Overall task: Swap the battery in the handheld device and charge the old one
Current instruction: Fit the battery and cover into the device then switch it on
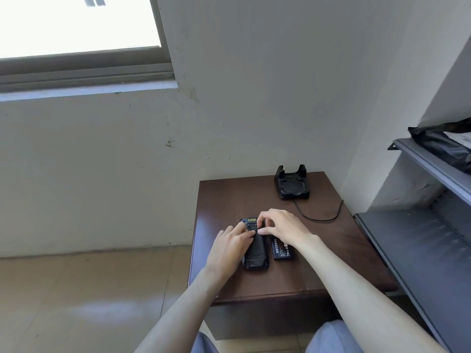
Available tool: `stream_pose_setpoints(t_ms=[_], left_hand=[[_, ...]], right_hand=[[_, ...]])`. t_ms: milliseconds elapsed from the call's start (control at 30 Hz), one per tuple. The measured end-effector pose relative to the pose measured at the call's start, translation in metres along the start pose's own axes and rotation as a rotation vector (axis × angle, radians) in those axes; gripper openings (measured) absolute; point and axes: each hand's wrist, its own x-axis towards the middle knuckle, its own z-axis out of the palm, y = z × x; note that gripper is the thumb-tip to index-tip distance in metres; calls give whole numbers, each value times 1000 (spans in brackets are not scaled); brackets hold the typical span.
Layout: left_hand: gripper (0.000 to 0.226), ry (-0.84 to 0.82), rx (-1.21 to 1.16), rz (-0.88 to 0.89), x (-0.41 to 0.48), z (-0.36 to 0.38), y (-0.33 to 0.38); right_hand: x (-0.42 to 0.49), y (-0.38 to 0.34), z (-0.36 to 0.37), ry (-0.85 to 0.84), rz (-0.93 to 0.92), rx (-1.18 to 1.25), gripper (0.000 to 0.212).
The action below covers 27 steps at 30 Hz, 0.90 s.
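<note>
1. The right hand (279, 226) is curling over the upper end of the handheld device (255, 247), thumb and forefinger pinching together on something small there, likely a latch or cover edge; what they are pinching is too small to tell.
2. The left hand (230, 244) is lying flat on the device's left side, fingers spread, pressing it to the dark wooden table (331, 263).
3. The device is lying back-up, its long axis running away from the person.
4. A loose battery (283, 249) is lying just right of it, parallel, under the right wrist, so the right hand is nearer.
5. The charging cradle (291, 184) is sitting well beyond, at the table's far edge, empty.
</note>
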Motion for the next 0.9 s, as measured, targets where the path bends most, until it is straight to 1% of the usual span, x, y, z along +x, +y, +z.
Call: stream_pose_setpoints(t_ms=[267, 400, 567, 767, 900], left_hand=[[14, 20, 9, -4, 0, 0, 2], [15, 19, 7, -19, -1, 2, 2], [16, 25, -16, -30, -3, 3, 3], [19, 8, -112, -108, 7, -3, 2], [12, -14, -144, -148, 21, -7, -7]], right_hand=[[-4, -4, 2, 44, 46, 26, 15], [-11, -6, 9, 111, 114, 98, 17], [-16, -12, 21, 202, 176, 161, 13], [-16, -18, 25, 238, 212, 106, 12], [-14, -18, 27, 249, 231, 106, 13]])
